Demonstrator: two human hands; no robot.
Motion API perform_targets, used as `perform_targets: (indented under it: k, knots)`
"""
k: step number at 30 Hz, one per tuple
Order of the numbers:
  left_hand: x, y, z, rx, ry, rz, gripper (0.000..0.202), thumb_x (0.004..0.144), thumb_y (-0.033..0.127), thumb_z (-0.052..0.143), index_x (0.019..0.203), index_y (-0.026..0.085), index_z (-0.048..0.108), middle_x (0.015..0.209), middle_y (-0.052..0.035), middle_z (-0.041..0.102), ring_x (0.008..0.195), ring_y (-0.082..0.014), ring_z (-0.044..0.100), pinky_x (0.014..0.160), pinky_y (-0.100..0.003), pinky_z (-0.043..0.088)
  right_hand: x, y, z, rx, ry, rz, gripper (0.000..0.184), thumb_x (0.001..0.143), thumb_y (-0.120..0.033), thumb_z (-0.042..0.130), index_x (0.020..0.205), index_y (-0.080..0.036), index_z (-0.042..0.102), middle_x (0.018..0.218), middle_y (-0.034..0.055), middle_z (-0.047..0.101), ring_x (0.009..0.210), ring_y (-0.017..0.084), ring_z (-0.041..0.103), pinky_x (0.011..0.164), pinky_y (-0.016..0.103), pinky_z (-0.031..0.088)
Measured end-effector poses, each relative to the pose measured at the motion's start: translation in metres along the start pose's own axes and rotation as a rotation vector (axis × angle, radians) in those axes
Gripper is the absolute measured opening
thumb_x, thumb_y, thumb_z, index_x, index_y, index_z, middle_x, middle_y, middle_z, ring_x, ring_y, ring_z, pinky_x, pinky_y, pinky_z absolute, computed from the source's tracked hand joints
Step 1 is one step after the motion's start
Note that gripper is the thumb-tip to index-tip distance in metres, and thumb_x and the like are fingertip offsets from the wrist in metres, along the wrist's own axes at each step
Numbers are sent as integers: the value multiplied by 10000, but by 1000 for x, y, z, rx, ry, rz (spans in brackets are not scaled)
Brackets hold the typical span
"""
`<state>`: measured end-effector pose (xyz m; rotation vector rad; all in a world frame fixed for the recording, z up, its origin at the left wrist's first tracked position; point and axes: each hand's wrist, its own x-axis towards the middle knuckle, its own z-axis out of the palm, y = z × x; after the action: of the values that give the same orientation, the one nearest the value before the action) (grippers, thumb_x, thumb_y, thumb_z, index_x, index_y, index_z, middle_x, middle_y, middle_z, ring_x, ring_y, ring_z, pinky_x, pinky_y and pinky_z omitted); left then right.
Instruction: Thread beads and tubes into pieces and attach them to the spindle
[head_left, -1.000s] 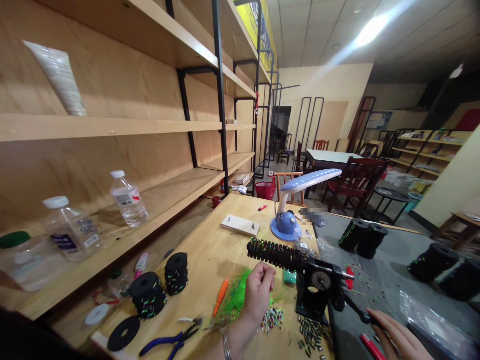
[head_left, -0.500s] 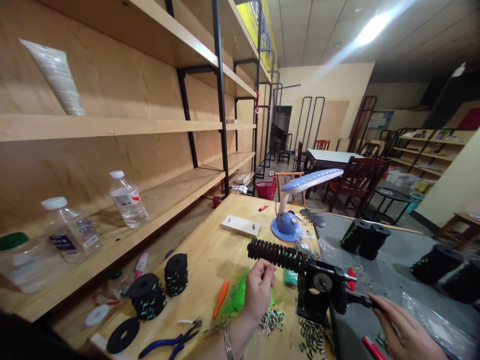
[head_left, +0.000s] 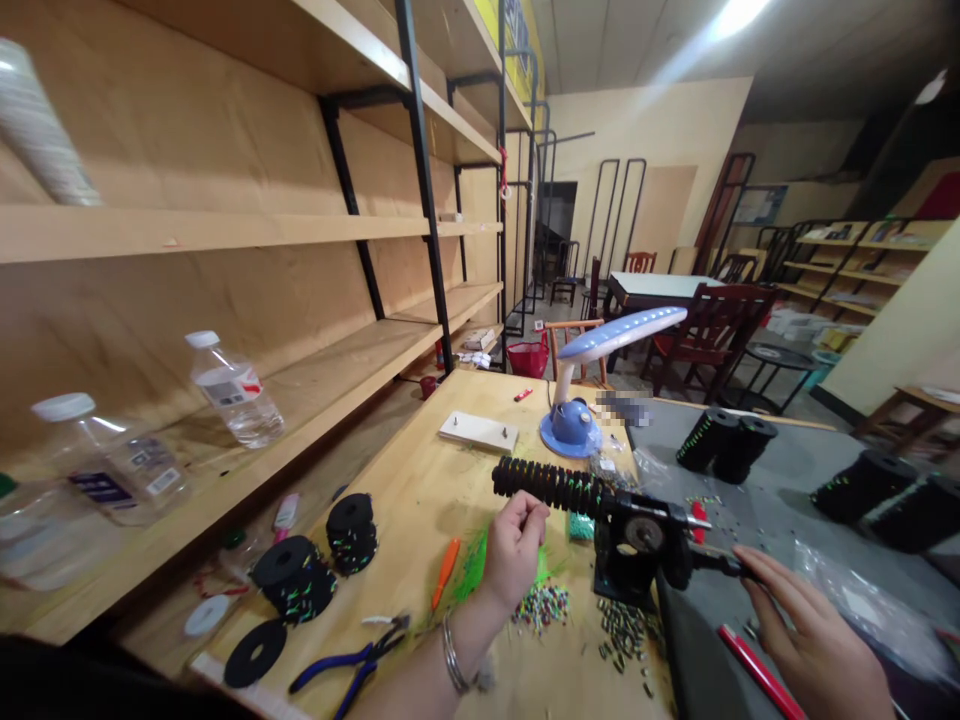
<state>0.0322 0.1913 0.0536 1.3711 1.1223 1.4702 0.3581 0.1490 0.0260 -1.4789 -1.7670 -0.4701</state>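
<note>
A black hand-cranked winder [head_left: 626, 545] stands at the table's right side, with a row of black foam spools [head_left: 547, 485] on its shaft, coloured bits showing between them. Just below this row is my left hand [head_left: 516, 550], its fingers closed in a pinch; whatever they hold is too small to make out. My right hand [head_left: 817, 635] has its fingers on the black crank handle [head_left: 724, 566] at the winder's right. Under my left hand lie bright green strands [head_left: 472, 568] and a heap of multicoloured beads [head_left: 544, 608]. Small metal pieces [head_left: 626, 630] are scattered below the winder.
Blue-handled pliers [head_left: 352, 660], an orange-handled tool [head_left: 446, 572] and stacked foam spools [head_left: 292, 578] lie left. A blue desk lamp [head_left: 571, 428] and white board [head_left: 478, 432] stand farther back. More spools [head_left: 724, 445] and a red pen-like object [head_left: 757, 670] rest right. Wooden shelves [head_left: 300, 235] hold bottles.
The camera view has tilted down a little, so the background sits higher. Both hands keep nearly the same places at the spools and the crank handle.
</note>
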Motion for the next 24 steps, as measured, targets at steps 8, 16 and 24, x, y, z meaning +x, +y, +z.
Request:
perform_targets:
  k: [8,16,24]
  knots:
    - [1,2,-6,-3,-31,-30,230,854,328,542,673,193,497,532,65,411,491,-93,382,477,-200,296,-9,-59,-24,-80,111,56,247,883,-315,568,1078,-189,652,1006,109,702,926,264,635,909,442,467]
    - [1,6,-6,-6,-29,-27,246,849,338,555,659,193,500,523,60,430,482,-90,394,477,-203,309,-67,-146,22,261,-534,84,176,904,-254,477,850,-236,644,782,35,692,727,190,652,632,272,500]
    - [1,8,-5,-3,-18,-27,235,858,327,540,669,193,495,530,65,416,478,-85,381,470,-197,303,-48,-163,61,150,-669,119,140,875,-214,526,812,-211,651,811,48,682,784,198,643,668,252,450]
